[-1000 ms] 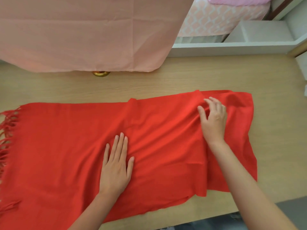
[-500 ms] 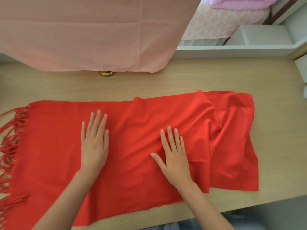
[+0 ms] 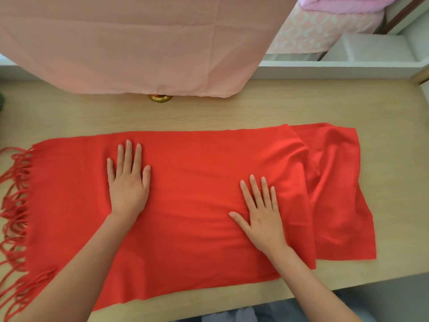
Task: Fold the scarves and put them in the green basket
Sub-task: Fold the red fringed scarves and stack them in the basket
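A pale wooden surface fills the view, with a pink cloth hanging over its far side. The red scarf lies flat along the middle of the surface, lengthwise from left to right. It is plain, bright red and soft-looking. Its right part is doubled: an upper layer ends in a straight edge, and a rumpled lower layer sticks out past it to the right.

The left hand rests palm down on the scarf's left half, and the right hand rests palm down on the doubled part. Each grip is wide, with fingers straight and flat on the cloth, holding nothing.

The fringe at the scarf's left end is blurred and cut off by the frame edge. Beyond the scarf's far edge a small brass object peeks from under the pink cloth — too hidden to identify. A dark shape at the frame's left edge, beyond the scarf's left end, is also unclear.
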A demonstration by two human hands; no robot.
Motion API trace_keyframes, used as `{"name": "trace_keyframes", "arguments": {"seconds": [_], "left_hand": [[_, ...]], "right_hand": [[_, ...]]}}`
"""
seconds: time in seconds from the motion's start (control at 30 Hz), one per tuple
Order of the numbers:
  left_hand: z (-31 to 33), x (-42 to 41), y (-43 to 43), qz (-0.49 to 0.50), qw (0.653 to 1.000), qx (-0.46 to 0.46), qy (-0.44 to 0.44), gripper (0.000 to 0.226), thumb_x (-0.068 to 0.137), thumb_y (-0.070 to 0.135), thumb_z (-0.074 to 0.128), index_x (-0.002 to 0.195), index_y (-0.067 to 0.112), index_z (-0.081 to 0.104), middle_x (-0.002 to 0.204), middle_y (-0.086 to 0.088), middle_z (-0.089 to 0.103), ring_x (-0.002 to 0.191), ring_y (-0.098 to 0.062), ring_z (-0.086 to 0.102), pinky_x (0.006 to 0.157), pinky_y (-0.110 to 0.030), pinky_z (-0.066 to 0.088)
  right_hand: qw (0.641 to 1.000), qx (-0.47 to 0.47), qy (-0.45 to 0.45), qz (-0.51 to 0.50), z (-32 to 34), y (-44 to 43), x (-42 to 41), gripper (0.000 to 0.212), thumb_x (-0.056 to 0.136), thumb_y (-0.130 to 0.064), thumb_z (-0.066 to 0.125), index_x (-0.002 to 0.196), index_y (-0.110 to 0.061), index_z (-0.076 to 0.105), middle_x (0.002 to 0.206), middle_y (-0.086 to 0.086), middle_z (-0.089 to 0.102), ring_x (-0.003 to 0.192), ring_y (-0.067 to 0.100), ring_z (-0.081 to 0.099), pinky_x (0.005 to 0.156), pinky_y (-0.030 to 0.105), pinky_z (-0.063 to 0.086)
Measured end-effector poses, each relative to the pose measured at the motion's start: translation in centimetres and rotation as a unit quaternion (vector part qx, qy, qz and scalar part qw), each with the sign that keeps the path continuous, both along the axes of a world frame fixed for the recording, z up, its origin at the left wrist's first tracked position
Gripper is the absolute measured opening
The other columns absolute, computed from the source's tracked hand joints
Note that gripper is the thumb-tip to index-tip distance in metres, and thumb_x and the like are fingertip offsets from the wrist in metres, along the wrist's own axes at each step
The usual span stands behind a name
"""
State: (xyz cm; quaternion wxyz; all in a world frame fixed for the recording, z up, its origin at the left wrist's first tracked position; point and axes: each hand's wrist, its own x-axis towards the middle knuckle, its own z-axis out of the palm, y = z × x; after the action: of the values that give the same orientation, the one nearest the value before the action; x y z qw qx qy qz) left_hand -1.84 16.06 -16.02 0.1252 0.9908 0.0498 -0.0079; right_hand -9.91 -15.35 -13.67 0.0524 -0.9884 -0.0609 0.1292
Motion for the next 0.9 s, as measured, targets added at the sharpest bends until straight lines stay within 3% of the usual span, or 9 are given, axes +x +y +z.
{"name": "trace_keyframes", "arguments": {"seconds": [0.13, 0.3, 0.4, 0.5, 0.6, 0.67, 0.77, 0.83, 0.9], "left_hand": [[1.4, -1.9, -1.6, -0.029, 0.999, -0.023, -0.021, 0.058, 0.097, 0.037, 0.025, 0.149, 0.010, 0.028, 0.160, -0.009, 0.013, 0.148, -0.021, 0.005, 0.118, -0.045, -0.003], [3.2, -10.3, -8.9, -0.163, 0.983, -0.086, 0.007, 0.052, 0.096, 0.028, 0.031, 0.146, 0.013, 0.037, 0.157, -0.007, 0.023, 0.147, -0.020, 0.014, 0.118, -0.046, 0.010], [3.0, -13.5, -13.5, -0.228, 0.969, -0.087, 0.032, 0.053, 0.096, 0.028, 0.032, 0.146, 0.013, 0.036, 0.157, -0.006, 0.025, 0.146, -0.020, 0.018, 0.114, -0.046, 0.017], [3.1, -13.8, -17.6, -0.288, 0.954, -0.075, 0.046, 0.054, 0.094, 0.027, 0.034, 0.146, 0.010, 0.036, 0.156, -0.008, 0.028, 0.144, -0.022, 0.023, 0.111, -0.046, 0.021], [2.7, -12.5, -20.3, -0.284, 0.955, -0.056, 0.069, 0.056, 0.094, 0.027, 0.033, 0.146, 0.008, 0.033, 0.155, -0.009, 0.030, 0.144, -0.022, 0.023, 0.111, -0.046, 0.022], [2.2, -11.8, -21.0, -0.256, 0.962, -0.048, 0.083, 0.057, 0.095, 0.029, 0.031, 0.147, 0.009, 0.031, 0.156, -0.009, 0.028, 0.144, -0.021, 0.021, 0.112, -0.046, 0.020], [1.7, -11.8, -21.3, -0.254, 0.963, -0.027, 0.080, 0.057, 0.096, 0.031, 0.029, 0.149, 0.010, 0.028, 0.158, -0.006, 0.022, 0.146, -0.021, 0.017, 0.115, -0.046, 0.018], [1.6, -11.9, -21.4, -0.255, 0.964, -0.019, 0.073, 0.057, 0.097, 0.032, 0.028, 0.150, 0.011, 0.025, 0.159, -0.005, 0.019, 0.147, -0.020, 0.015, 0.116, -0.047, 0.017], [1.5, -12.0, -21.4, -0.254, 0.964, -0.019, 0.073, 0.059, 0.097, 0.035, 0.028, 0.151, 0.012, 0.024, 0.159, -0.004, 0.017, 0.147, -0.020, 0.014, 0.116, -0.047, 0.016]], "right_hand": [[0.997, 0.069, -0.007, -0.018, 1.6, 0.1, -1.3, 0.072, 0.096, -0.061, 0.025, 0.153, -0.023, 0.005, 0.161, 0.001, -0.006, 0.148, 0.021, -0.007, 0.119, 0.042, -0.003], [0.987, 0.115, -0.086, -0.065, 3.5, -1.5, -5.9, 0.055, 0.099, -0.042, 0.031, 0.149, -0.019, 0.029, 0.159, 0.001, 0.014, 0.147, 0.019, 0.011, 0.118, 0.037, 0.007], [0.962, 0.151, -0.130, -0.188, 3.9, -4.2, -8.0, 0.050, 0.098, -0.038, 0.033, 0.144, -0.019, 0.038, 0.156, 0.000, 0.024, 0.142, 0.018, 0.019, 0.114, 0.031, 0.012], [0.898, 0.201, -0.149, -0.361, 3.6, -7.4, -9.5, 0.055, 0.093, -0.045, 0.035, 0.138, -0.016, 0.045, 0.148, 0.005, 0.034, 0.134, 0.022, 0.029, 0.113, 0.043, 0.023], [0.873, 0.180, -0.146, -0.429, 2.9, -10.2, -9.7, 0.063, 0.090, -0.053, 0.044, 0.135, -0.010, 0.049, 0.141, 0.012, 0.040, 0.130, 0.026, 0.034, 0.108, 0.050, 0.031], [0.877, 0.143, -0.150, -0.434, 2.4, -11.7, -9.3, 0.063, 0.088, -0.046, 0.060, 0.133, -0.004, 0.049, 0.135, 0.017, 0.044, 0.124, 0.032, 0.039, 0.104, 0.048, 0.034], [0.844, 0.134, -0.168, -0.492, 1.9, -13.7, -8.4, 0.068, 0.081, -0.039, 0.072, 0.132, -0.002, 0.047, 0.128, 0.021, 0.046, 0.119, 0.038, 0.042, 0.103, 0.049, 0.033], [0.821, 0.124, -0.185, -0.526, 1.9, -15.6, -7.9, 0.079, 0.075, -0.052, 0.070, 0.131, -0.002, 0.047, 0.127, 0.022, 0.047, 0.118, 0.038, 0.041, 0.101, 0.047, 0.030], [0.812, 0.126, -0.172, -0.543, 1.9, -17.8, -7.2, 0.074, 0.074, -0.053, 0.070, 0.126, -0.003, 0.052, 0.127, 0.021, 0.049, 0.118, 0.036, 0.041, 0.101, 0.044, 0.028]]}}
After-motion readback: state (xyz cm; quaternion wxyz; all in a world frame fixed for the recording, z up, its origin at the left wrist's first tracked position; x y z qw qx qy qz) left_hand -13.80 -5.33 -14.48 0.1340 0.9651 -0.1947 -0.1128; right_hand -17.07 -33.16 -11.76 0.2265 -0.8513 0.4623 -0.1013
